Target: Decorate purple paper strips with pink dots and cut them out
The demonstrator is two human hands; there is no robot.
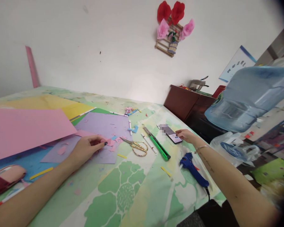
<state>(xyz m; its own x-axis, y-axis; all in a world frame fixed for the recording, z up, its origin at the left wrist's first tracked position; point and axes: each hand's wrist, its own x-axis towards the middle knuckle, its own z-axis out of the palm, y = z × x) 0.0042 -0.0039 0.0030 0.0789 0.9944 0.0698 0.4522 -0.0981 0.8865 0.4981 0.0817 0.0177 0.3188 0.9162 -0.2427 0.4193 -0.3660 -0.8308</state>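
My left hand (91, 146) is closed, thumb and fingers pinched at a small pink paper piece (110, 142) above the purple sheet (118, 126). Pink scraps and a bit of blue paper lie around it. Just right of them rest gold-handled scissors (139, 148), blades pointing left. My right hand (186, 136) reaches to the right edge of a smartphone (174, 135) with a lit screen; its fingers are stretched out and touch the phone's edge. Between the hands lie a green utility knife (159, 147) with its blade out and a white marker (149, 142).
A blue hot glue gun (194, 170) with a cord lies near the right edge. Large pink (28, 129) and yellow (54, 105) sheets cover the left side, above a pencil case (7, 178). Beyond the table stand a brown cabinet (184, 102) and a water jug (248, 94).
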